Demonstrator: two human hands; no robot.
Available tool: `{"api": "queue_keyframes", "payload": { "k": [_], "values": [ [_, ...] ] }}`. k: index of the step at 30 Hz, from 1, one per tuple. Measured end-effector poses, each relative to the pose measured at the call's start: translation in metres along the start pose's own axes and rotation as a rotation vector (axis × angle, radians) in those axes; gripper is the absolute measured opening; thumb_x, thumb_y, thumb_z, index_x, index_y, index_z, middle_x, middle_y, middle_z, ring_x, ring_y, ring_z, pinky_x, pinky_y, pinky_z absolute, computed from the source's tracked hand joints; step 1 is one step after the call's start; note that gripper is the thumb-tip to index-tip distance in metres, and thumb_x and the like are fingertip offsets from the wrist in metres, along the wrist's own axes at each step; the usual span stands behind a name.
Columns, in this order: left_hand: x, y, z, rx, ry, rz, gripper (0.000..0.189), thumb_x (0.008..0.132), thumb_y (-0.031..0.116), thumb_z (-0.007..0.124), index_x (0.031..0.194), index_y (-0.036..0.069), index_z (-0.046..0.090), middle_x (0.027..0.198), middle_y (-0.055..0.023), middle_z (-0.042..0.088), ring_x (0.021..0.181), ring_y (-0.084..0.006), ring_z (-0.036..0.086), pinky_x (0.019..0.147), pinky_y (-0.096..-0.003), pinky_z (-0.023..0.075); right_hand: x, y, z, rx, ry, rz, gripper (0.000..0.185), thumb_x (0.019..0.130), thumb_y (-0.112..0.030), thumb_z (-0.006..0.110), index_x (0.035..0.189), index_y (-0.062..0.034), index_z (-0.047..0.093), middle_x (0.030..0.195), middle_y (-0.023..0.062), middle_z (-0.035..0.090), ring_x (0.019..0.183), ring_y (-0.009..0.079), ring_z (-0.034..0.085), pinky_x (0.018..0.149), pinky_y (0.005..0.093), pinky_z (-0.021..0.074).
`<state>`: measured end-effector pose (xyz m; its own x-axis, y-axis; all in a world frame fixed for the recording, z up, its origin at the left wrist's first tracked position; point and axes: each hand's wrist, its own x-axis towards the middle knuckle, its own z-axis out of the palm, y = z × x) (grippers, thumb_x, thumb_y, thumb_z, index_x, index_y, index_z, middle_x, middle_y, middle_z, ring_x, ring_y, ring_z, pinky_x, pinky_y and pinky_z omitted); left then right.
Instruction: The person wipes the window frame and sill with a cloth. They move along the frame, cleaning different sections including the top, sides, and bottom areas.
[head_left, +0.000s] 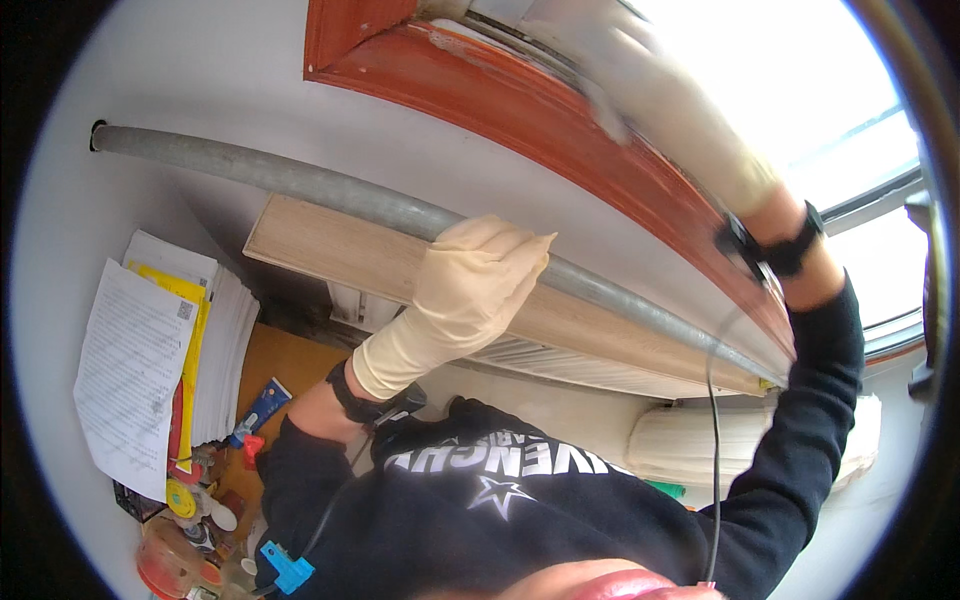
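My left hand (476, 281), in a cream rubber glove, grips a grey metal pipe (322, 180) that runs across below the window. Its fingers curl over the top of the pipe. My right hand (622, 82), gloved the same way, reaches up to the inner edge of the red-brown wooden window frame (525, 124). Motion blur and bright light hide its fingers, so whether it holds something cannot be told. Nearby, whitish marks show on the frame's edge beside the dark window track (517, 41). Each wrist wears a black band with a device.
Under the pipe lies a long wood-grain board (337, 244) above a white ribbed panel (555, 360). Stacked papers (225, 360), a blue tube (262, 409) and jars (169, 555) crowd the left. A black cable (714, 450) hangs by my right arm. A pale wrapped roll (690, 439) lies at right.
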<state>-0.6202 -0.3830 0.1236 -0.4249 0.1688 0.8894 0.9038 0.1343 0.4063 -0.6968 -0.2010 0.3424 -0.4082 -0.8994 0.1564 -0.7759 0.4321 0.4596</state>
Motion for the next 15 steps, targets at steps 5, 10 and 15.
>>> {"api": "queue_keyframes", "payload": {
  "k": [5,10,15],
  "values": [
    [0.0,0.001,-0.004,0.009,-0.003,0.008,0.026,0.081,-0.002,0.074,0.107,-0.003,0.071,0.093,-0.0144,0.071,0.083,-0.0342,0.067,0.075,-0.0421,0.0547,0.05,0.012,0.014,-0.01,-0.064,0.093,0.016,0.083,-0.018,0.06,0.069,-0.0181,0.067,0.081,-0.0001,0.064,0.079,0.0243,0.062,0.072,0.0389,0.0501],
    [0.0,0.003,-0.006,-0.033,0.032,0.012,0.026,0.08,-0.003,0.076,0.106,-0.003,0.071,0.094,-0.015,0.072,0.083,-0.0352,0.068,0.076,-0.0425,0.0552,-0.012,-0.02,-0.024,-0.026,-0.077,-0.005,0.023,0.091,0.0,0.063,0.113,-0.0063,0.07,0.102,0.0047,0.063,0.085,0.0194,0.063,0.078,0.0282,0.0531],
    [0.002,0.008,-0.005,-0.04,0.005,-0.042,0.026,0.08,-0.003,0.076,0.106,-0.002,0.071,0.093,-0.0152,0.072,0.085,-0.0353,0.069,0.078,-0.0425,0.0553,0.012,-0.007,-0.01,0.047,0.031,-0.13,0.025,0.089,0.001,0.065,0.113,-0.0051,0.07,0.1,0.0051,0.062,0.089,0.0209,0.064,0.08,0.0278,0.0536]
  ]
}}
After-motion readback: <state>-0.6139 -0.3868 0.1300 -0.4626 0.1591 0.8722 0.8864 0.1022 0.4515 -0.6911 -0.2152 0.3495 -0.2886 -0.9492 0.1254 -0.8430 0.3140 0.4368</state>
